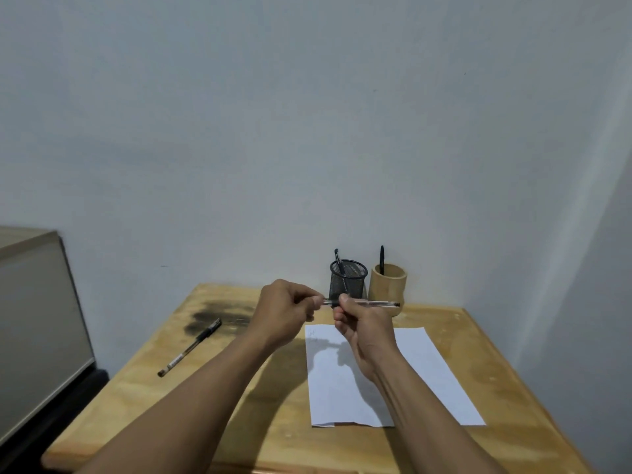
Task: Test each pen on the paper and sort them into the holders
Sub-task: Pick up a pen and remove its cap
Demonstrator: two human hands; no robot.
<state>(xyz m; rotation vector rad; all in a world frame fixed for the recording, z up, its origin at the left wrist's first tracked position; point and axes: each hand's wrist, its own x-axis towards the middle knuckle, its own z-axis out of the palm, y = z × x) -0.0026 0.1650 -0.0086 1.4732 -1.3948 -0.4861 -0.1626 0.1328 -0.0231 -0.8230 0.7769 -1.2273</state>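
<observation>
Both hands hold a clear-barrelled pen [371, 303] level above the white paper sheet [424, 364]: right hand [364, 328] grips the barrel, left hand [289, 307] pinches the cap end, likely uncapping for testing.

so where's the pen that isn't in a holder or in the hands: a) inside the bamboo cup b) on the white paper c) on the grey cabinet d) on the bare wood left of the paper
d: the loose black-capped pen lies on the wooden table, left of the white paper sheet, near the dark stain.
</observation>
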